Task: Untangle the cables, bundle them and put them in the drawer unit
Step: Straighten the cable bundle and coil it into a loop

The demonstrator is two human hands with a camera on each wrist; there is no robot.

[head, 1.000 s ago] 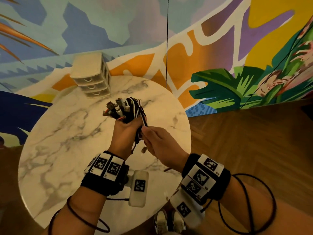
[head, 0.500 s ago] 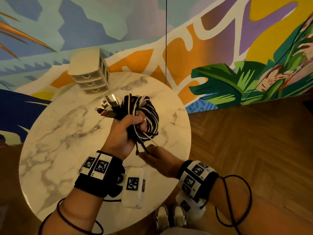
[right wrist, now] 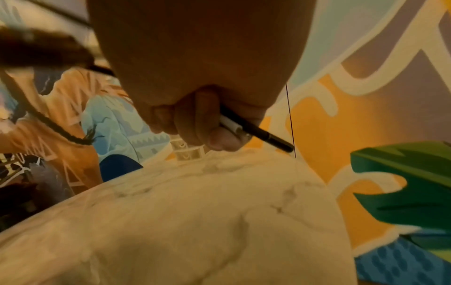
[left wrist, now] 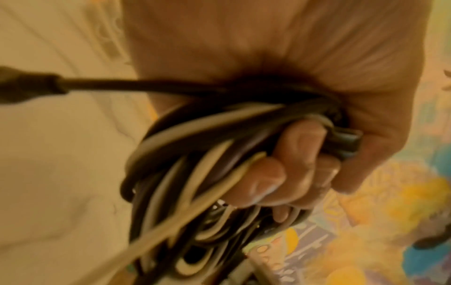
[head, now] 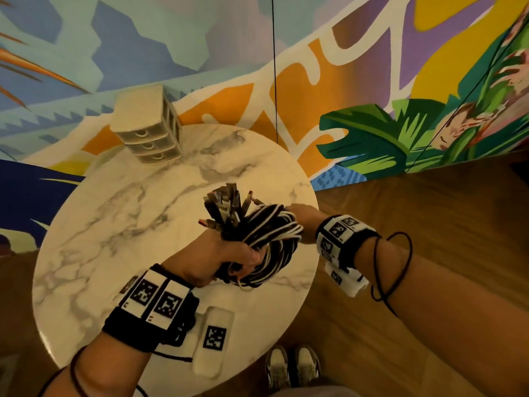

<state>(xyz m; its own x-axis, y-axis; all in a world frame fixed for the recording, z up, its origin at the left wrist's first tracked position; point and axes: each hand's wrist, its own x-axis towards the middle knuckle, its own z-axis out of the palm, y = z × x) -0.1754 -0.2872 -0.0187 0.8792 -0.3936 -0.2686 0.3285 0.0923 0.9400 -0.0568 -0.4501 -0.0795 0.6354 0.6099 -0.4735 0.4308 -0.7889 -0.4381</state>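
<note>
Marble, grey-veined and round, the table (head: 94, 230) carries a boxy beige drawer unit (head: 148, 124) at its 11 o'clock edge. Smooth black and white cables (head: 269, 242), coiled into a thick loop with plugs bristling upward, hang over the table's 3 o'clock side. Left hand (head: 226, 259), palm down, curls tightly round the coil. Right hand (head: 300, 222), at the coil's 2 o'clock, pinches cable ends (right wrist: 246, 129) in bent fingers.

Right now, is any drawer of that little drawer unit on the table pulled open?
No, all three drawers of the drawer unit sit flush and shut at the far edge of the table.
</note>
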